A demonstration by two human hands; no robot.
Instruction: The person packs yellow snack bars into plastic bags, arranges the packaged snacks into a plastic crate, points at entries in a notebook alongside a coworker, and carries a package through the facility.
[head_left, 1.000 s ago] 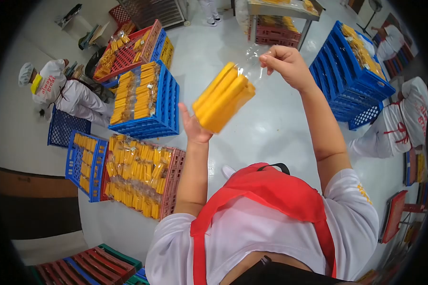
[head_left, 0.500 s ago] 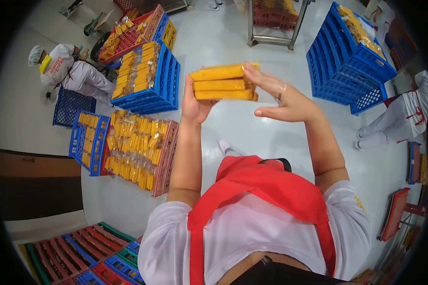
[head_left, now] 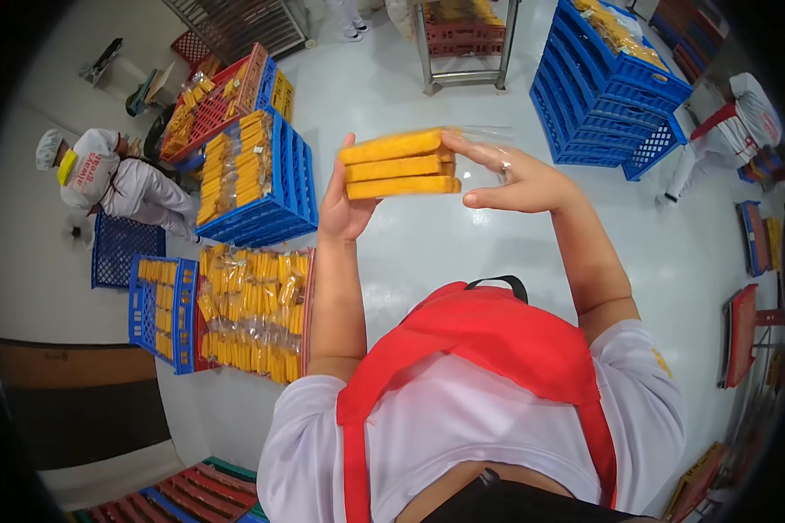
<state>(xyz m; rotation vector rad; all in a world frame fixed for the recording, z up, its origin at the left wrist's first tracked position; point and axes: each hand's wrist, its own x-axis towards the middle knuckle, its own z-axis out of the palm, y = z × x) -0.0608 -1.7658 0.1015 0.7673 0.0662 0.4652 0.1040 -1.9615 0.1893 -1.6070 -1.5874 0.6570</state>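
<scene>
My left hand (head_left: pixel 344 205) is closed around the left end of a pack of yellow bars (head_left: pixel 399 166), held up in front of me. The thick bars are stacked in clear plastic, whose loose end sticks out to the right. At the pack's right end, my right hand (head_left: pixel 506 179) has its fingertips against the upper bar and the plastic. Its fingers are stretched out, and the thumb is apart, below them. Most of my left fingers are hidden behind the pack.
To the left stand a blue crate stack (head_left: pixel 292 179), a red crate (head_left: pixel 310 296) and a blue crate (head_left: pixel 186 314), filled with similar packs. Another blue stack (head_left: pixel 576 96) is at right. Ahead is a metal rack (head_left: pixel 467 77). Co-workers (head_left: pixel 135 187) are at both sides.
The view has shifted, so the crates at left sit lower and further left. The pack has moved slightly left and down in view, tilting more. My right fingers remain at its right end.
</scene>
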